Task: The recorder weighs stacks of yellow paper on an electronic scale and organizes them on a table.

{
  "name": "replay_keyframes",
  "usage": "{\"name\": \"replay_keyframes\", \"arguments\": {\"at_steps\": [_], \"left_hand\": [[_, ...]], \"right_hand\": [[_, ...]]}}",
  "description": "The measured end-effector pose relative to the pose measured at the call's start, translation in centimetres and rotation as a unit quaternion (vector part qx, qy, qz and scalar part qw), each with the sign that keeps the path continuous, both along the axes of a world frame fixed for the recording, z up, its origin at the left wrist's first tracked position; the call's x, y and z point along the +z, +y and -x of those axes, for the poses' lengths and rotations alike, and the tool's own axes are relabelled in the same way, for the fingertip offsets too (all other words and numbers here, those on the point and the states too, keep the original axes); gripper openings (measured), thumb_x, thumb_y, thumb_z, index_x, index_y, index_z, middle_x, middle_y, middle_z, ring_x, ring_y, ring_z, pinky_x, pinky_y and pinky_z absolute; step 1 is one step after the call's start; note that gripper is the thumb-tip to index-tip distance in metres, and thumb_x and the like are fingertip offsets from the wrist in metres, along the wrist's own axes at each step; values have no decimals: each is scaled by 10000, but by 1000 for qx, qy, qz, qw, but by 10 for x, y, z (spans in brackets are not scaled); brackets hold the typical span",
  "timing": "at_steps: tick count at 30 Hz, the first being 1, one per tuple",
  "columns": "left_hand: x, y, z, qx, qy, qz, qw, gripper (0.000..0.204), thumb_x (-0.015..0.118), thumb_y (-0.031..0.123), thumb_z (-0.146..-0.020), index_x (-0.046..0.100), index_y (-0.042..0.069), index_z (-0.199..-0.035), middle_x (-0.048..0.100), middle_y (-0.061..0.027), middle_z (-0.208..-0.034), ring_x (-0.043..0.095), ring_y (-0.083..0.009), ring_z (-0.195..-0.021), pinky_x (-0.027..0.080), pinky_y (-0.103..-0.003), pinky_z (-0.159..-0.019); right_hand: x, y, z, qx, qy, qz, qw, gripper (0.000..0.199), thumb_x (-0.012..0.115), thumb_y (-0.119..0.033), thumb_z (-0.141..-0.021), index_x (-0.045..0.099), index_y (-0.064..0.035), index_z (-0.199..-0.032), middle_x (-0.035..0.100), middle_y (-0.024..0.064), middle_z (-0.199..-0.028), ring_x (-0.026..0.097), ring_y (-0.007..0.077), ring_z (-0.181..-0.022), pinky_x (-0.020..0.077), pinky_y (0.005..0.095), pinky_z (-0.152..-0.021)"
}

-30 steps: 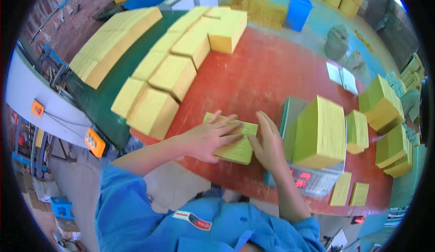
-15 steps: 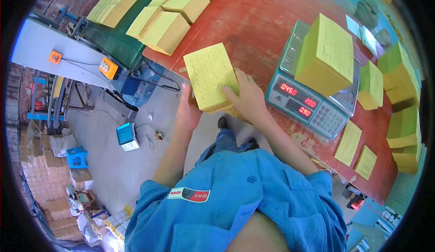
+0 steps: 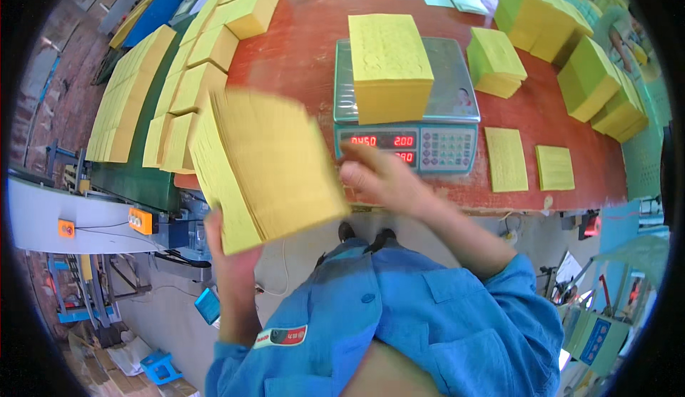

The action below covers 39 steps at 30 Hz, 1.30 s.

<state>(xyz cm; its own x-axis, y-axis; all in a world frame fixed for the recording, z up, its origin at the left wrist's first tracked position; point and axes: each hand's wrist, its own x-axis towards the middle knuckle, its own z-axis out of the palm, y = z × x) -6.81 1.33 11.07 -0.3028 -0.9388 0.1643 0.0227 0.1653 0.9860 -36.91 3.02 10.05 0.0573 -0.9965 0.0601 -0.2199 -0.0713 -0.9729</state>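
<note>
Head view: left hand (image 3: 227, 251) grips thick yellow paper stack (image 3: 265, 165) from below, tilted, centre-left; right hand (image 3: 382, 179) steadies its edge, fingers loosely spread, before weighing scale (image 3: 407, 122) on red counter (image 3: 300, 47).

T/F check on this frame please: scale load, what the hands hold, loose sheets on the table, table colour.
1. A yellow paper stack sits on the scale. True.
2. The left hand holds a yellow paper bundle clear of the table. True.
3. The right hand rests on the scale's pan. False: it is by the bundle, in front of the scale's display.
4. The table is blue. False: it is red.
5. Two thin yellow piles lie right of the scale. True.
</note>
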Motion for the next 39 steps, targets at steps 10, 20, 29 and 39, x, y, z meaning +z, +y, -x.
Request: {"name": "replay_keyframes", "arguments": {"at_steps": [10, 20, 29, 39], "left_hand": [[131, -172, 210, -213, 88, -198, 953, 678, 698, 470, -789, 485, 128, -1335, 515, -113, -1313, 518, -300, -1163, 435, -532, -912], [117, -186, 237, -207, -45, -212, 954, 775, 659, 596, -773, 455, 152, -1375, 518, -126, -1290, 495, -296, -1158, 395, -524, -904], [110, -195, 228, -198, -152, -139, 958, 833, 599, 677, -774, 457, 129, -1385, 521, -134, -1300, 501, -291, -1162, 395, -504, -965], [107, -196, 231, -179, -170, -105, 963, 926, 518, 768, -778, 422, 110, -1423, 509, -155, -1338, 493, -304, -1195, 360, -498, -1007]], "right_hand": [[94, -98, 134, -151, -200, -9, 968, 450, 571, -466, -927, 653, -41, -1052, 640, 40, -926, 601, 133, -734, 496, 276, -669], [64, -120, 159, -170, -209, -51, 962, 345, 565, -371, -954, 688, -53, -1008, 687, 27, -908, 642, 116, -757, 510, 249, -691], [57, -119, 158, -156, -199, -38, 967, 343, 564, -352, -958, 689, -44, -1043, 691, 32, -925, 645, 106, -765, 519, 234, -698], [50, -123, 165, -169, -200, -48, 964, 363, 558, -369, -955, 693, -63, -1095, 692, 17, -931, 633, 104, -752, 490, 219, -685]]}}
